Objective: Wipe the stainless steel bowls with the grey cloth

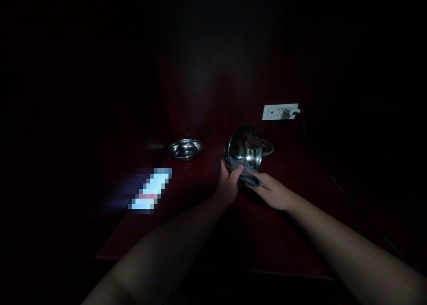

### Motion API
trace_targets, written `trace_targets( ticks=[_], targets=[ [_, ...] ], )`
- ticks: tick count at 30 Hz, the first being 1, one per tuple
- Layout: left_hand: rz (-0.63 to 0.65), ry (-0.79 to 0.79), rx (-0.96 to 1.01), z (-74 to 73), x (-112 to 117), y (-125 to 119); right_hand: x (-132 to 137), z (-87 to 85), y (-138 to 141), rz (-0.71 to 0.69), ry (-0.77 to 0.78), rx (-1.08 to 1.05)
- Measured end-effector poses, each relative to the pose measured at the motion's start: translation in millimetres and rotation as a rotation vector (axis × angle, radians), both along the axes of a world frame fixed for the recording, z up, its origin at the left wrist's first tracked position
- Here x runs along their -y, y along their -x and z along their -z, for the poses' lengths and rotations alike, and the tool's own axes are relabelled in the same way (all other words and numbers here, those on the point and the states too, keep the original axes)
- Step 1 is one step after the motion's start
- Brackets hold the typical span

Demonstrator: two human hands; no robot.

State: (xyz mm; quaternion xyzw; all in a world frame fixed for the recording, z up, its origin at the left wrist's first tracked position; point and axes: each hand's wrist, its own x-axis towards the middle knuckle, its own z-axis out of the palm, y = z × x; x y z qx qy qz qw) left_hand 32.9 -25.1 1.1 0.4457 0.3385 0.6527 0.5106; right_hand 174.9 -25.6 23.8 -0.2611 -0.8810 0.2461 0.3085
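Observation:
A shiny metal bowl is held tilted above the dark red table, its rounded surface catching the light. My left hand grips the near left side of the bowl, thumb toward the cloth. A grey cloth lies against the bowl's lower edge. My right hand is closed on that cloth and presses it to the bowl; its fingertips are partly hidden under the cloth. Just behind the bowl on the right, a round metal dish or lid is partly covered.
A shallow metal dish stands to the left on the red table. A bright, pixelated rectangle lies nearer on the left. A wall socket with a white plug is at the back right; a dark cable trails from it. Surroundings are very dark.

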Motion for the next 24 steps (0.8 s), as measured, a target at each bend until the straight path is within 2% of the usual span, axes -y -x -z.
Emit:
trace_targets(
  ticks=[3, 5, 7, 11, 15, 19, 24],
  targets=[
    [0.003, -0.027, 0.0, 0.0, 0.3, -0.2, -0.1, 0.6, 1.0, -0.029, 0.097, -0.126],
    [-0.01, -0.026, 0.008, 0.4, -0.3, -0.4, -1.2, 1.5, 0.3, -0.018, 0.075, -0.105],
    [-0.025, -0.021, 0.019, 0.7, -1.3, -0.5, -2.8, 2.2, -1.4, 0.036, -0.013, -0.018],
    [0.001, -0.044, 0.025, 0.4, -2.1, -0.6, -8.4, 5.2, -6.6, 0.241, -0.233, 0.189],
    [0.041, -0.048, 0.016, -0.2, -1.1, -0.8, -14.1, 9.2, -10.2, 0.364, -0.317, 0.305],
    [0.031, -0.04, -0.007, 0.1, -1.0, 0.2, -12.1, 8.4, -8.4, 0.288, -0.27, 0.256],
    [-0.011, -0.01, -0.048, -0.7, -0.4, 1.7, -1.4, -2.0, -3.0, 0.048, -0.078, 0.058]
  ],
)
